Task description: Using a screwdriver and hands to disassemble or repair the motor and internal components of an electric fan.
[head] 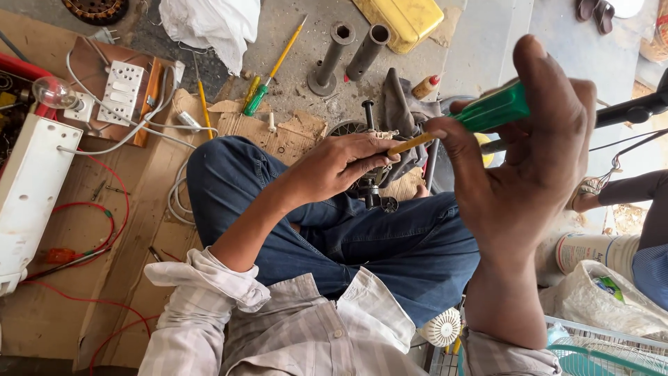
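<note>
Over the lap, between the blue denim knees, the right hand (529, 167) is raised close to the camera, its fingers (452, 136) wrapped shut on a screwdriver (480, 115) with a ribbed, translucent green handle and a yellowish shaft. The left hand (341, 163) lies lower, fingers curled closed over a small dark metal motor part (372, 184) with a black spindle standing up from it, resting at the far edge of the lap. The shaft tip meets the left fingertips.

Likely trouble: the tip sits against bare skin, so a slip off the hard, greasy-looking metal could jab the left fingers. The part is balanced on soft cloth, not clamped, and could roll off toward the floor. Loose screws might vanish into the gritty concrete and torn cardboard (278, 129).

At far left, a white plastic switchboard (120, 90), smooth white cables, thin red wires and a clear glass bulb (52, 90) lie about. 2 grey metal tubes (351, 56) with round flanges lie farther off, beside a glossy yellow casing (407, 21).
</note>
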